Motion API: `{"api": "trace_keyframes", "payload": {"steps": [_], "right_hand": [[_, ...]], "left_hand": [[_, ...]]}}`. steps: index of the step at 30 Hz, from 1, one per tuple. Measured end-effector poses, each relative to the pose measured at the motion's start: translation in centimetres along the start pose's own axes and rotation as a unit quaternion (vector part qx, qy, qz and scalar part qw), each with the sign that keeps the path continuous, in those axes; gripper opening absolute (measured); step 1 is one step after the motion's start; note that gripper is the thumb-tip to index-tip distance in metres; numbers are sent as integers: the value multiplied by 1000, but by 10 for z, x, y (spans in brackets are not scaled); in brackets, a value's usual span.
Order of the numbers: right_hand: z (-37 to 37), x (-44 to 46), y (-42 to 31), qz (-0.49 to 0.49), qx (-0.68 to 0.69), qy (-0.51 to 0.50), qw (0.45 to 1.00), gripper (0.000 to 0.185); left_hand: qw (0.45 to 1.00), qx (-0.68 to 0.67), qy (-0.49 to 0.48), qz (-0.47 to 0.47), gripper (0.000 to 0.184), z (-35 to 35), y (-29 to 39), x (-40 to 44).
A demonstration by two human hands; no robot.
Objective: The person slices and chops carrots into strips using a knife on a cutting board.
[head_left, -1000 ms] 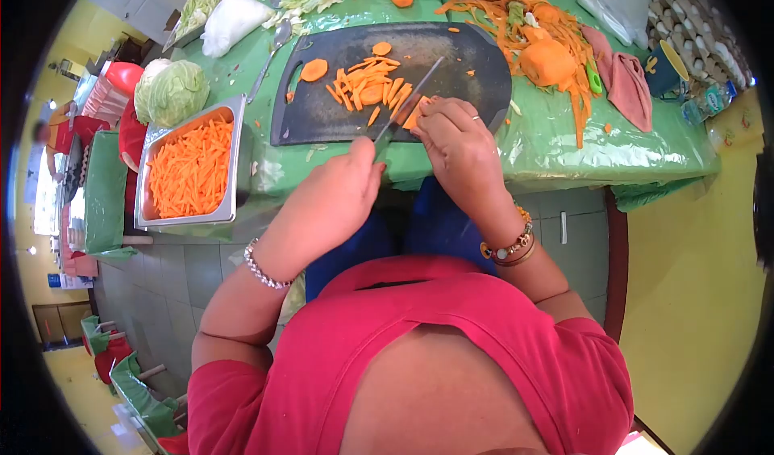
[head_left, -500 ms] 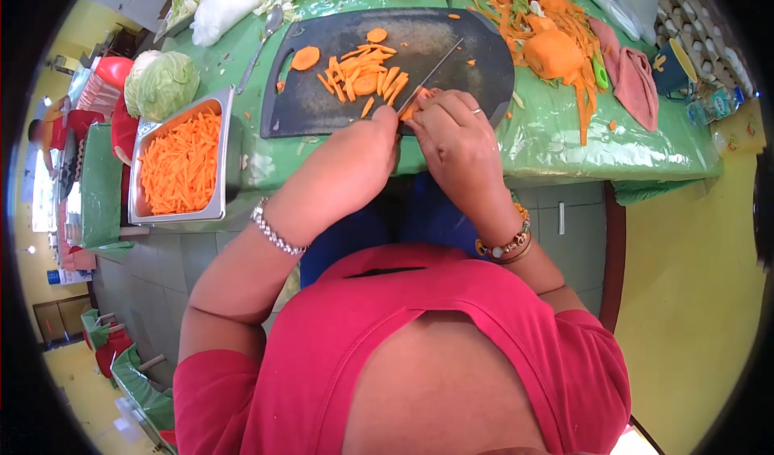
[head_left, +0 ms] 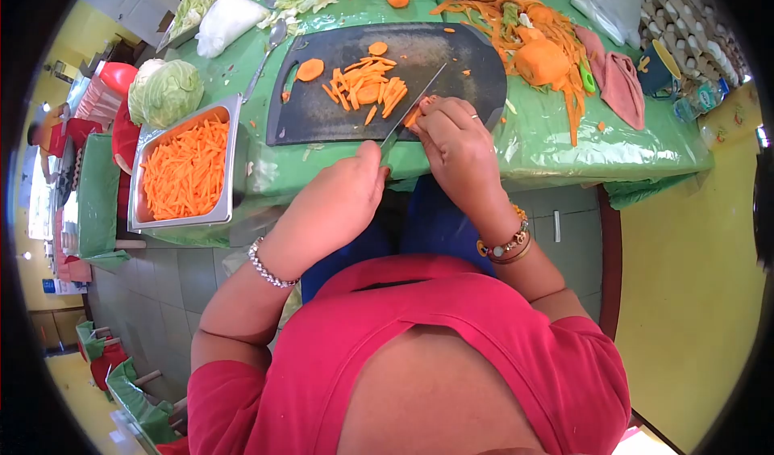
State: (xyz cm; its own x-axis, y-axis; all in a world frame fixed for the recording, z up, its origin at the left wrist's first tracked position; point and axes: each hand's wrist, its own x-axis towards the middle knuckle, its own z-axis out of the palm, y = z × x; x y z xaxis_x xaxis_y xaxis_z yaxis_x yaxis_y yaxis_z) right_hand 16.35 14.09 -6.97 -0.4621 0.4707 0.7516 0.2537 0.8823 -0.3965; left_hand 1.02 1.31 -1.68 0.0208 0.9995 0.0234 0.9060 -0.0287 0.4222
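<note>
I count one knife (head_left: 419, 99), one cutting board (head_left: 322, 120), and one carrot piece (head_left: 413, 117) being held on the board near its front edge. Two round slices (head_left: 310, 69) lie apart at the back and left of the board; a third sits among a loose pile of carrot sticks (head_left: 393, 92), too jumbled for me to number.

I see the left hand (head_left: 343, 193) reach in from the lower left, its fingers wrapped closely about the knife handle, the blade slanting up and rightward beside the carrot piece. The right hand (head_left: 461, 142) comes down from the other side, fingertips bunched and bent over the piece, pinning it; how much lies beneath them I cannot tell.

Off to my left, one metal pan (head_left: 235, 144) is heaped with carrot strips (head_left: 184, 169), with one cabbage (head_left: 171, 92) just behind it. One spoon (head_left: 278, 31) lies between cabbage and board. Far right stands one blue cup (head_left: 657, 68), its contents unclear to me, near trays of eggs (head_left: 685, 27).
</note>
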Motion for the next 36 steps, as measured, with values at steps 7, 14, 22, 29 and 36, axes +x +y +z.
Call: {"api": "trace_keyframes", "payload": {"steps": [7,14,22,29,36], "right_hand": [[0,2,1,-6,1,-10,1000,9],[-2,3,-1,11,39,7,999,10],[-3,3,-3,-25,7,-9,1000,11],[-11,11,-15,1,7,19,1000,16],[-10,4,-4,0,1,-9,1000,14]], "left_hand": [[988,-29,-106,-105,25,-11,7,29],[1000,20,-3,19,22,-5,0,11],[987,-48,-110,-112,21,-19,16,35],[996,43,-11,-75,20,-10,-4,-5],[1000,-16,7,-20,24,-10,9,-1]]}}
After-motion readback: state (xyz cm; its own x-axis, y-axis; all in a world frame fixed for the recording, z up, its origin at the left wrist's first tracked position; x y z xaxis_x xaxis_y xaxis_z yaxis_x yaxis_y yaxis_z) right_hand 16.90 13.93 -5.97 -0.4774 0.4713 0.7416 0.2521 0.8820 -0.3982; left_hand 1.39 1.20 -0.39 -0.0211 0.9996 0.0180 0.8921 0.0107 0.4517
